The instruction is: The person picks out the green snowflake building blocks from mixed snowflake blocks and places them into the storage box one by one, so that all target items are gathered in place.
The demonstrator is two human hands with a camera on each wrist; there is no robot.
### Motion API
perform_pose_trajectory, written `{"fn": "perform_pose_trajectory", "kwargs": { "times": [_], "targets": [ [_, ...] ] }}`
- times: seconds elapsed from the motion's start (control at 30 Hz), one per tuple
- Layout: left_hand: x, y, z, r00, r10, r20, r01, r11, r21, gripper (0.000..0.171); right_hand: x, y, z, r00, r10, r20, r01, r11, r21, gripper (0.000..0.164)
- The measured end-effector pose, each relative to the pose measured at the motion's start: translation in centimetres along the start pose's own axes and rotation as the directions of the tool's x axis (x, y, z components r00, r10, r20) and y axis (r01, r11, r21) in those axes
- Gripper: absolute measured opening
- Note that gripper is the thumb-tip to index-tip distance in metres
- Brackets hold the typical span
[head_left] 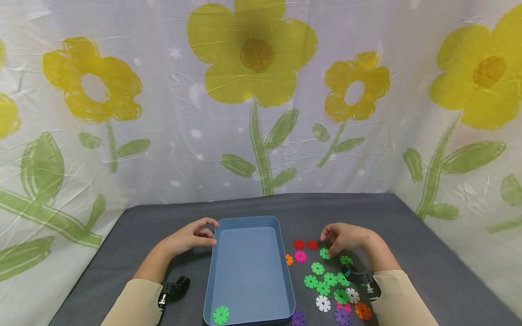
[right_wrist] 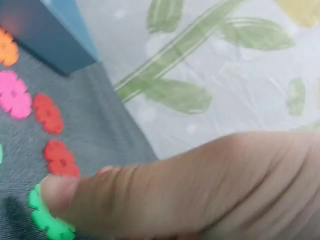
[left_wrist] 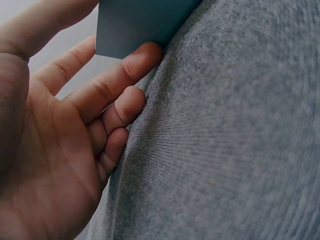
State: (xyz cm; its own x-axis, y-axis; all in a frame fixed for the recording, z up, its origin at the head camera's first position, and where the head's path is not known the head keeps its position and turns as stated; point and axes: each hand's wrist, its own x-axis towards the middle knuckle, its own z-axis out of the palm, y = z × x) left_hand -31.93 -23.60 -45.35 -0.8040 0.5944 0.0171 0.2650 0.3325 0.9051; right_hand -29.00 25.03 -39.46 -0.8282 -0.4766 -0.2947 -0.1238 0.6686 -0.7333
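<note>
My left hand (head_left: 189,236) is at the far left side of a shallow blue tray (head_left: 248,231), fingertips touching its wall. In the left wrist view, the fingers (left_wrist: 102,90) are spread loosely beside the tray's wall (left_wrist: 135,30), with the last two bent. One green notched disc (head_left: 221,315) lies in the tray's near left corner. My right hand (head_left: 346,237) reaches down over the discs right of the tray. Its thumb overlaps a green notched disc (right_wrist: 47,220) in the right wrist view; index finger and thumb stand apart in the head view.
Red discs (head_left: 299,244), a pink disc (head_left: 300,256), several green discs (head_left: 330,279), white discs (head_left: 323,303), purple discs (head_left: 342,317) and orange discs (head_left: 362,311) lie scattered on the dark grey cloth (head_left: 171,213). A flowered curtain (head_left: 171,136) hangs behind the table.
</note>
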Motion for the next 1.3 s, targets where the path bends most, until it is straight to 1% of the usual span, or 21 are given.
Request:
{"fn": "perform_pose_trajectory", "kwargs": {
  "times": [0.1,0.2,0.37,0.5,0.6,0.73,0.83,0.93,1.03,1.13,1.17,1.3],
  "targets": [
    [0.1,0.0,0.0,1.000,0.004,-0.001,-0.004,1.000,0.002,0.051,0.2,0.1,0.9,0.994,0.105,0.002,-0.105,0.992,-0.065,0.033],
    [0.2,0.0,0.0,1.000,0.004,-0.001,-0.004,1.000,0.003,0.052,0.3,-0.1,1.6,0.986,0.166,-0.022,-0.167,0.978,-0.125,0.030],
    [0.5,0.0,0.0,1.000,0.006,0.001,-0.006,1.000,0.005,0.051,0.2,-0.3,1.9,0.976,0.199,-0.086,-0.212,0.961,-0.176,0.024],
    [0.5,0.0,0.0,1.000,0.004,-0.003,-0.004,1.000,0.005,0.051,0.2,-0.1,1.6,0.976,0.187,-0.112,-0.206,0.959,-0.193,0.029],
    [0.5,0.1,0.1,1.000,-0.001,-0.010,0.001,1.000,0.006,0.052,0.3,0.1,1.4,0.976,0.182,-0.122,-0.202,0.962,-0.183,0.032],
    [0.4,0.1,0.1,1.000,-0.005,-0.017,0.005,1.000,0.008,0.052,0.6,0.5,1.3,0.973,0.187,-0.135,-0.206,0.969,-0.138,0.028],
    [0.5,-0.3,0.3,1.000,0.005,-0.014,-0.005,1.000,-0.002,0.053,0.7,1.0,1.1,0.970,0.183,-0.161,-0.202,0.973,-0.107,0.026],
    [0.5,-0.8,0.7,1.000,0.020,-0.020,-0.021,1.000,-0.012,0.053,1.0,1.5,1.1,0.968,0.162,-0.193,-0.183,0.978,-0.099,0.023],
    [0.4,-1.0,0.4,0.999,0.025,-0.030,-0.025,1.000,-0.002,0.053,1.7,1.5,1.2,0.963,0.159,-0.216,-0.180,0.980,-0.084,0.017],
    [0.3,-0.9,-0.1,0.999,0.024,-0.041,-0.024,1.000,0.006,0.053,2.0,1.3,1.1,0.954,0.185,-0.235,-0.195,0.980,-0.022,0.009],
    [0.4,-0.9,-0.1,0.999,0.025,-0.043,-0.025,1.000,0.002,0.053,1.9,1.3,1.0,0.951,0.192,-0.243,-0.198,0.980,-0.001,0.008],
    [0.5,-1.1,0.3,0.999,0.021,-0.043,-0.022,1.000,-0.016,0.054,1.3,1.4,1.0,0.942,0.184,-0.281,-0.173,0.983,0.062,0.013]
  ]
}}
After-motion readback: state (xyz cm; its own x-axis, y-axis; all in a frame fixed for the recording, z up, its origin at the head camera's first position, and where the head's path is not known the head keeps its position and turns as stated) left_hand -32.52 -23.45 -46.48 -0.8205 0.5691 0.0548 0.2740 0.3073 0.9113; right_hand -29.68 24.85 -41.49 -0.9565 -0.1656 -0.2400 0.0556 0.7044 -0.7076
